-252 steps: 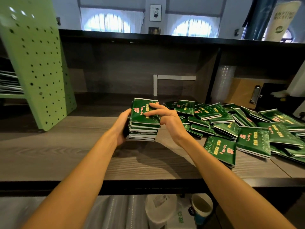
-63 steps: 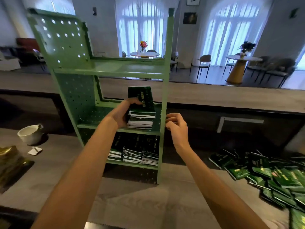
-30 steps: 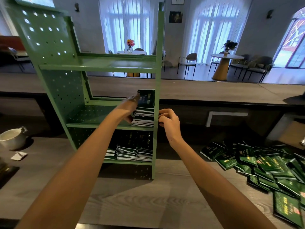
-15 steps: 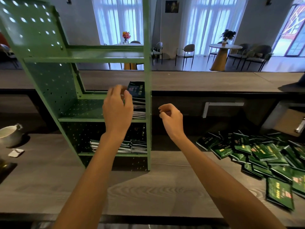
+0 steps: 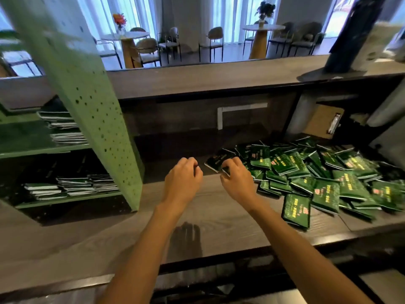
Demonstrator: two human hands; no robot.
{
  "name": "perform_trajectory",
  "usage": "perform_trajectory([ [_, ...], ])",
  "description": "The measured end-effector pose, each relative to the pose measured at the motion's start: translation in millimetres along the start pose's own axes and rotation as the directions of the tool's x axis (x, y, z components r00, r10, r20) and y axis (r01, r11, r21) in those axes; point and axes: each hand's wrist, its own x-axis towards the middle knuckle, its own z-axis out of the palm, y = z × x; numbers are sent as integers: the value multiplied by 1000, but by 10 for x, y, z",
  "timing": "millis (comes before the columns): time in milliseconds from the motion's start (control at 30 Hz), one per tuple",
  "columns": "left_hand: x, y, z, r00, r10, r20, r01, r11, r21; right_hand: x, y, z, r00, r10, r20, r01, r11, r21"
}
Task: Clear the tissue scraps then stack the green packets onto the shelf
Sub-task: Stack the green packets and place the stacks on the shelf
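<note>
A loose pile of green packets (image 5: 317, 172) lies on the right of the wooden counter (image 5: 219, 218). The green perforated shelf (image 5: 94, 106) stands at the left. It carries a stack of packets (image 5: 63, 130) on its middle level and several stacks (image 5: 72, 185) on its lower level. My left hand (image 5: 184, 176) hovers over the counter with loosely curled fingers, holding nothing. My right hand (image 5: 237, 177) is at the pile's left edge, its fingers curled onto the near edge of a dark packet (image 5: 215, 160). No tissue scraps are in view.
A raised wooden ledge (image 5: 219, 77) runs behind the counter, with a dark post (image 5: 350, 34) standing on it at the right. A clipboard (image 5: 324, 121) leans in the back right recess. Café tables and chairs stand beyond.
Both hands left the shelf, where the stack now rests on the middle level, and swung right and down to the loose pile. The view turned right and down with them.
</note>
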Motion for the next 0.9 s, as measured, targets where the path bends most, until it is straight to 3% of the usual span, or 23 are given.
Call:
perform_trajectory([
  [267,-87,1044,1140,953,-93,287,84,996,42,-223,1440,-496,962,134,237,-93,980,-176],
  [467,-201,1405,1612,891,-168,422,173,985,28,-309,2039,-602,844,413,343,-233,857,-459],
  [600,-182,1438,1961,841,-200,503,247,969,-27,-375,2372,-524,790,474,388,-334,864,-377],
  [767,-205,1350,2450,750,-259,609,483,844,-235,-393,2628,-362,897,320,305,-274,944,-186],
  [900,-115,1270,2620,738,-271,617,590,704,-396,-362,2651,-233,944,239,228,-249,968,15],
])
